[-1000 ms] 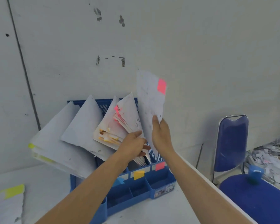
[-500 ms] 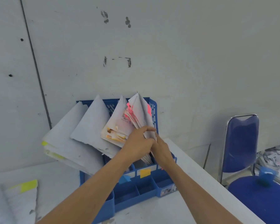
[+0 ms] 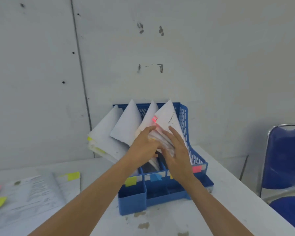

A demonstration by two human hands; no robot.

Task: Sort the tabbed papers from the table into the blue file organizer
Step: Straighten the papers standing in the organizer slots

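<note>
Reaching forward, left hand [image 3: 143,145] and right hand [image 3: 177,156], fingers straight, press pink-tabbed papers [image 3: 168,114] in blue file organizer [image 3: 184,120]; loose sheets [image 3: 32,193] lie on counter [image 3: 160,223].

A white table [image 3: 220,193] is carrying a blue file organizer [image 3: 133,200], which is standing toward its back edge. Tabbed papers [image 3: 32,193] are lying flat on its left side, and brownish stains [image 3: 143,225] are showing near the front.

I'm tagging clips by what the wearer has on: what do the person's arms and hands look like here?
The left hand and right hand are ungloved, with no ring, watch or bracelet visible from this side. The left forearm and right forearm are bare down to the frame's bottom edge; no sleeve shows.
</note>
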